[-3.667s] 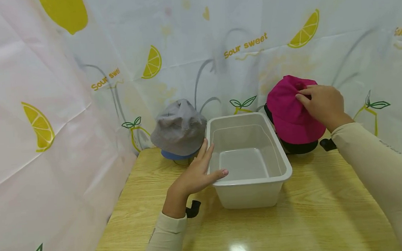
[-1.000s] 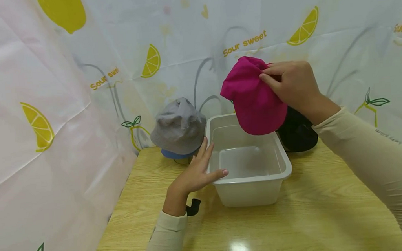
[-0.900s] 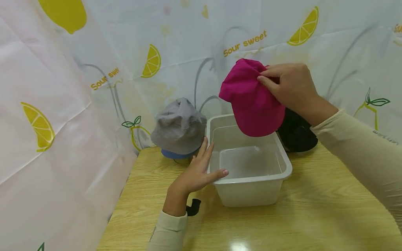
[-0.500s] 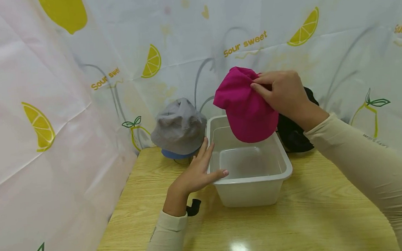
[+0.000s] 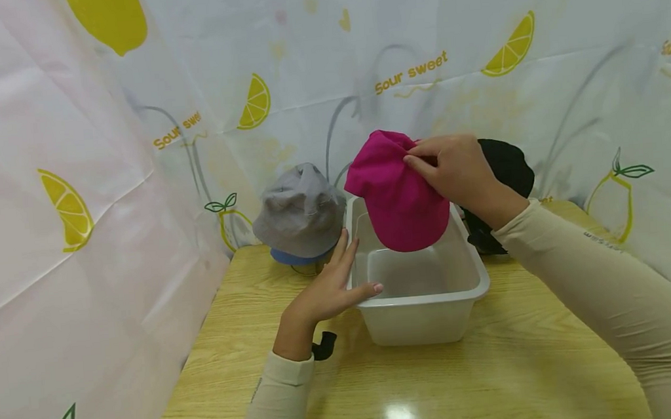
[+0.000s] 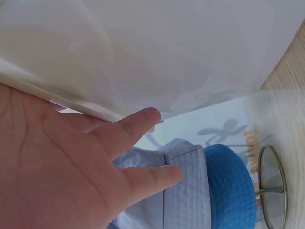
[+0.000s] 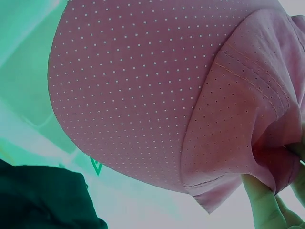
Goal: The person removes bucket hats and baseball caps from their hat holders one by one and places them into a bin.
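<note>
Fingers (image 5: 428, 147) of the right hand (image 5: 459, 168) are clamped on the cloth of the cap (image 5: 402, 201), at the side of its crown, with the thumb pressing opposite; the right wrist view shows the cloth gathered in folds at this pinch. Some seconds ago the cap sat upon the black hat (image 5: 509, 166), to the right of the tub (image 5: 413, 300). Now it is lifted away from there, and it hangs over the mouth of the tub with the brim turned downward. During the last second it has also come lower and more to the left. Whether the brim already dips below the rim, I cannot tell.

Meanwhile the left hand (image 5: 331, 294) has stayed in its place: its fingers are straight and apart, lying along the left side of the tub, and its thumb reaches over the near corner. The grey hat (image 5: 300, 206) also did not move, with a blue hat (image 5: 292, 257) showing under it, and the black hat remains at the right, partly hidden. For the work in hand, I judge that the lifting is finished, but the carrying is not: the cap is over the tub and is not released.
</note>
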### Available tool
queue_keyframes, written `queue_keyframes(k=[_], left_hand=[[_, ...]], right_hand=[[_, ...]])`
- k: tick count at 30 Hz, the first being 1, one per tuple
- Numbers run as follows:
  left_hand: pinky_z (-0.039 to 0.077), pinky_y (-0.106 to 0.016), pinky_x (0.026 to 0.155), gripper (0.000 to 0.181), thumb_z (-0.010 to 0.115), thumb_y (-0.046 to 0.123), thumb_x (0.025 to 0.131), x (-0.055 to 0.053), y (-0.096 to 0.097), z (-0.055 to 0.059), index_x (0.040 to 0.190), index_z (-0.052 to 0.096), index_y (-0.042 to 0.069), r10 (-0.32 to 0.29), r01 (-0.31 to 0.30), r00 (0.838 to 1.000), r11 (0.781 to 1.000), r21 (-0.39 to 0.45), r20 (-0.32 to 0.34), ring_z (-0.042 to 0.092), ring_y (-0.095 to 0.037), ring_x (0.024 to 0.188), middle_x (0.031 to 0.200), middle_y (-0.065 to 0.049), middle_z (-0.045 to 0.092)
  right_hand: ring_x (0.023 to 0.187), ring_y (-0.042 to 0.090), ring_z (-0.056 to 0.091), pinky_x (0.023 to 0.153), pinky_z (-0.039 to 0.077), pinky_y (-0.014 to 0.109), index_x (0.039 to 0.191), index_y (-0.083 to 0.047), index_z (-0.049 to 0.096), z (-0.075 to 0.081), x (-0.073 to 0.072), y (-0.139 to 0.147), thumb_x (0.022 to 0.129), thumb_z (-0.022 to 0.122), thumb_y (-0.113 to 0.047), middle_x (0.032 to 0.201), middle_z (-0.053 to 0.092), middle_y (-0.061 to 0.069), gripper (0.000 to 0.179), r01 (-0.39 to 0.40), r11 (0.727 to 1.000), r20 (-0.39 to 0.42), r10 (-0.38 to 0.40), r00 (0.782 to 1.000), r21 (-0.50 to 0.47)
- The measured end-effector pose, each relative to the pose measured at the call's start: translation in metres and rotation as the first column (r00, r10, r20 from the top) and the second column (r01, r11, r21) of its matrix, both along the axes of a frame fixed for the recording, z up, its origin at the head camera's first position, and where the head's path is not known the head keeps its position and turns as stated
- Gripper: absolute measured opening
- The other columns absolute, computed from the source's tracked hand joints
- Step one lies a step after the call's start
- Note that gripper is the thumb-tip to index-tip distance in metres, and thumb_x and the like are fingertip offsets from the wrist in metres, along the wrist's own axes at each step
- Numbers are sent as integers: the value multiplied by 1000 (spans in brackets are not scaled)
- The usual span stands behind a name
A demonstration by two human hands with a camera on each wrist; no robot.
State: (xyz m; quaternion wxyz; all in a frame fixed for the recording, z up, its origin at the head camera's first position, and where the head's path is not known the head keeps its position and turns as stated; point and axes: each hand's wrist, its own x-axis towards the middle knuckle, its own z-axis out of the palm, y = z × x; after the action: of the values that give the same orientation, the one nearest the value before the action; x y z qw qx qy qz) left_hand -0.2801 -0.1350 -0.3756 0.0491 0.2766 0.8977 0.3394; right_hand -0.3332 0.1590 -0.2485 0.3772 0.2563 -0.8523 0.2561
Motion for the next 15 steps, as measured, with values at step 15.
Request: queue_keyframes(k=[15], left_hand=[[9,-67,125,105,58,75,89,-1,1,0,166,-1,35,14,-14,1000,1000,-18,8,-1,-36,160,170,17,-23]], right_hand=[[87,27,74,83,60,46,101,-12,84,-22,-7,-13,97,75,-24,95,80,8,16,-16,997,99,8,995,75]])
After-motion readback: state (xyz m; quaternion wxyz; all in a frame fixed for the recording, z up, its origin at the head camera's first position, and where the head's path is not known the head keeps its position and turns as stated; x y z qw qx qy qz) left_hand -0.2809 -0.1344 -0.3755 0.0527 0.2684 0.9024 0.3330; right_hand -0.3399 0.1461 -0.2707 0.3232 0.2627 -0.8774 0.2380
